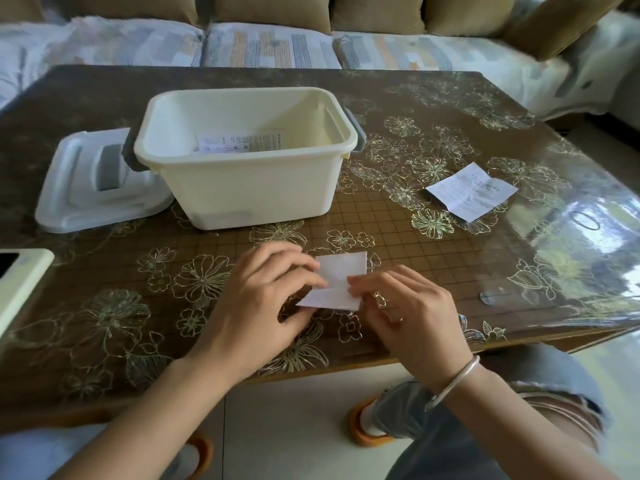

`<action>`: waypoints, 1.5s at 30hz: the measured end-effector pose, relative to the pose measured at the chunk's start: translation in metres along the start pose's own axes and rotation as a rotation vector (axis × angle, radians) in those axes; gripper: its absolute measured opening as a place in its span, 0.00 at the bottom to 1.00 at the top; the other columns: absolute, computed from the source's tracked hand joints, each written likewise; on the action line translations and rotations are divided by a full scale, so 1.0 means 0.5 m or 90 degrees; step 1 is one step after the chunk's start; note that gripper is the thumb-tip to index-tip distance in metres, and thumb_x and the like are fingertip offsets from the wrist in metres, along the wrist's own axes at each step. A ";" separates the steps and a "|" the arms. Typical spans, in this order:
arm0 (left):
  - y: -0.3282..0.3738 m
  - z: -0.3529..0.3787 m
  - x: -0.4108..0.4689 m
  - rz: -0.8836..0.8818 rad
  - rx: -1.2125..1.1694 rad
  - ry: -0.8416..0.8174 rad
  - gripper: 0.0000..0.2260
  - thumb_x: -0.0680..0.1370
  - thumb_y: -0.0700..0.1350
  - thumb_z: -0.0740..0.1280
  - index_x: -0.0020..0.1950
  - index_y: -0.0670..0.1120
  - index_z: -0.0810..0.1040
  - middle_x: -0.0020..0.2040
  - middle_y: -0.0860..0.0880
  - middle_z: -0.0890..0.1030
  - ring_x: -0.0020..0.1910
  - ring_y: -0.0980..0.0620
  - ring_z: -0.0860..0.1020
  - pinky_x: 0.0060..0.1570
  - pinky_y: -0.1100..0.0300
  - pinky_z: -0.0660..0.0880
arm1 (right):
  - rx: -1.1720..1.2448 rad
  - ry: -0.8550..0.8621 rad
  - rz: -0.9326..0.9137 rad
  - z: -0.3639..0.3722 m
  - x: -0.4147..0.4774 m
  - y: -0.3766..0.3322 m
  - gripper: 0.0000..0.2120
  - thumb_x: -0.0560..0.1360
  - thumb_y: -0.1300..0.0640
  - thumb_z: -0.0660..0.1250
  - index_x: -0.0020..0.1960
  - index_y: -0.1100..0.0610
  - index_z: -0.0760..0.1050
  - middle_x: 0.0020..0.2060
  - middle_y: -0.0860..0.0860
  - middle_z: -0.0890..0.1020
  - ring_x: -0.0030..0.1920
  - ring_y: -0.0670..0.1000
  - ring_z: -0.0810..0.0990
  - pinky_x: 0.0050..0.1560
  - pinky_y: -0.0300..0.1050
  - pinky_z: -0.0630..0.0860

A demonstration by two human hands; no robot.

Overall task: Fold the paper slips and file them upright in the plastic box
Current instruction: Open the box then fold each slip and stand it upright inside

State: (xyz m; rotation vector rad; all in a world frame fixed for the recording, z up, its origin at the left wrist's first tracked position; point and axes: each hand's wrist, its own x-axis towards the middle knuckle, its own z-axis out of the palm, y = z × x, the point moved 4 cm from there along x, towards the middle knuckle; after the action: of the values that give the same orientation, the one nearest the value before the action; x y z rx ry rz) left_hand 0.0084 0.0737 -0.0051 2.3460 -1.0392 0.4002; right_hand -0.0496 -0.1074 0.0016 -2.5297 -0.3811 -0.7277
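The worktop is gleaming, its glossy, smooth clear cover mirroring the light. The plastic box and lid are showing smooth, softly shiny plastic. The folded paper slip and the loose slip are lying matt and creased. The bracelet is glinting like polished metal.

Nothing can be read with certainty. The paper slips inside the plastic box at 11 o'clock and the unfolded slip on the table at 2 o'clock carry rows of fine grey print, all too small and blurred to make out. The folded slip at 6 o'clock, pinched by the left hand and the right hand, shows plain white.
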 end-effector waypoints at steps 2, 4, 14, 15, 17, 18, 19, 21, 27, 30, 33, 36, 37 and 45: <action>0.007 -0.007 -0.003 0.037 0.003 0.042 0.04 0.72 0.44 0.73 0.46 0.49 0.84 0.50 0.55 0.82 0.59 0.51 0.76 0.62 0.53 0.69 | 0.045 -0.006 0.029 0.006 -0.007 0.005 0.07 0.71 0.62 0.66 0.46 0.53 0.80 0.44 0.43 0.84 0.45 0.47 0.81 0.43 0.45 0.77; 0.010 -0.007 -0.011 0.028 -0.013 0.053 0.03 0.73 0.46 0.71 0.43 0.48 0.84 0.46 0.55 0.82 0.55 0.53 0.77 0.59 0.54 0.70 | 0.054 -0.024 0.034 0.010 -0.013 0.008 0.06 0.72 0.59 0.65 0.45 0.53 0.80 0.44 0.43 0.83 0.46 0.47 0.79 0.44 0.44 0.77; 0.012 0.019 -0.023 -0.220 -0.041 0.065 0.10 0.74 0.54 0.65 0.51 0.51 0.79 0.40 0.55 0.74 0.41 0.52 0.74 0.43 0.54 0.73 | 0.032 0.027 0.172 0.031 -0.012 0.015 0.14 0.74 0.42 0.62 0.48 0.52 0.78 0.35 0.40 0.77 0.40 0.48 0.73 0.38 0.45 0.73; 0.014 0.020 -0.022 -0.227 -0.030 0.075 0.10 0.73 0.52 0.68 0.51 0.51 0.80 0.40 0.56 0.73 0.42 0.52 0.74 0.43 0.54 0.73 | 0.018 0.037 0.186 0.034 -0.010 0.013 0.14 0.74 0.43 0.62 0.50 0.51 0.77 0.34 0.40 0.77 0.39 0.48 0.73 0.38 0.46 0.72; 0.018 0.020 -0.019 -0.223 -0.004 0.094 0.11 0.71 0.47 0.74 0.51 0.49 0.81 0.40 0.60 0.70 0.43 0.52 0.73 0.45 0.55 0.71 | -0.006 0.038 0.192 0.044 -0.005 0.007 0.12 0.73 0.47 0.64 0.53 0.51 0.76 0.32 0.41 0.77 0.38 0.49 0.71 0.38 0.46 0.71; 0.018 0.020 -0.017 -0.220 0.004 0.098 0.12 0.70 0.46 0.75 0.51 0.48 0.81 0.40 0.61 0.70 0.44 0.52 0.74 0.46 0.56 0.70 | -0.016 0.033 0.189 0.048 -0.003 0.005 0.12 0.72 0.49 0.66 0.54 0.51 0.76 0.32 0.41 0.76 0.38 0.49 0.71 0.38 0.46 0.71; 0.017 0.021 -0.017 -0.219 0.008 0.095 0.12 0.70 0.48 0.75 0.52 0.48 0.81 0.40 0.60 0.71 0.45 0.51 0.74 0.46 0.56 0.69 | -0.025 0.025 0.183 0.051 -0.003 0.003 0.12 0.72 0.52 0.67 0.55 0.52 0.76 0.33 0.41 0.76 0.38 0.49 0.70 0.39 0.47 0.71; 0.013 0.024 -0.018 -0.224 0.012 0.072 0.14 0.70 0.51 0.72 0.54 0.49 0.80 0.43 0.57 0.76 0.47 0.51 0.75 0.49 0.57 0.70 | -0.044 0.007 0.165 0.055 -0.005 0.000 0.13 0.72 0.54 0.67 0.56 0.52 0.76 0.37 0.42 0.75 0.40 0.49 0.70 0.41 0.49 0.72; 0.021 0.022 -0.013 -0.194 0.037 0.060 0.10 0.71 0.49 0.72 0.51 0.49 0.82 0.54 0.52 0.77 0.54 0.50 0.73 0.52 0.54 0.73 | -0.067 -0.034 0.091 0.050 0.006 -0.010 0.13 0.72 0.61 0.70 0.55 0.52 0.78 0.53 0.49 0.77 0.51 0.53 0.74 0.46 0.47 0.74; 0.027 0.018 -0.013 -0.116 0.056 0.064 0.04 0.74 0.46 0.71 0.44 0.48 0.84 0.46 0.55 0.81 0.51 0.50 0.76 0.48 0.50 0.73 | -0.113 -0.075 -0.057 0.050 0.012 -0.023 0.10 0.75 0.57 0.63 0.50 0.52 0.82 0.50 0.48 0.81 0.52 0.53 0.77 0.47 0.44 0.70; 0.018 0.008 -0.012 -0.056 0.062 0.031 0.09 0.74 0.51 0.68 0.46 0.49 0.86 0.44 0.56 0.83 0.50 0.51 0.77 0.53 0.53 0.71 | -0.100 -0.111 -0.095 0.046 0.012 -0.013 0.12 0.76 0.50 0.63 0.49 0.54 0.83 0.50 0.47 0.83 0.51 0.52 0.80 0.50 0.43 0.71; -0.001 0.000 -0.007 -0.012 0.024 -0.048 0.14 0.72 0.58 0.68 0.49 0.51 0.86 0.46 0.57 0.82 0.52 0.53 0.77 0.59 0.54 0.69 | -0.081 -0.169 -0.130 0.039 0.021 -0.002 0.13 0.78 0.47 0.63 0.51 0.53 0.82 0.50 0.47 0.83 0.49 0.52 0.81 0.48 0.47 0.76; -0.008 -0.002 -0.005 -0.008 0.013 -0.070 0.15 0.71 0.59 0.68 0.50 0.51 0.85 0.47 0.58 0.82 0.53 0.54 0.77 0.60 0.54 0.69 | -0.079 -0.183 -0.145 0.037 0.027 0.000 0.12 0.78 0.48 0.63 0.51 0.53 0.82 0.49 0.47 0.83 0.47 0.52 0.81 0.46 0.49 0.77; -0.020 -0.020 0.010 -0.026 -0.014 0.019 0.07 0.75 0.48 0.69 0.47 0.48 0.86 0.43 0.55 0.84 0.46 0.56 0.80 0.52 0.53 0.74 | -0.098 -0.185 -0.147 0.029 0.076 -0.019 0.09 0.78 0.58 0.62 0.54 0.52 0.80 0.36 0.45 0.81 0.32 0.49 0.79 0.29 0.46 0.76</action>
State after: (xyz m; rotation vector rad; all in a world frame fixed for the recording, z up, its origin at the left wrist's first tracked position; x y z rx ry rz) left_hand 0.0187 0.0825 0.0018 2.3306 -0.9753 0.4043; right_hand -0.0158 -0.0867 0.0154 -2.7754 -0.7526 -0.4834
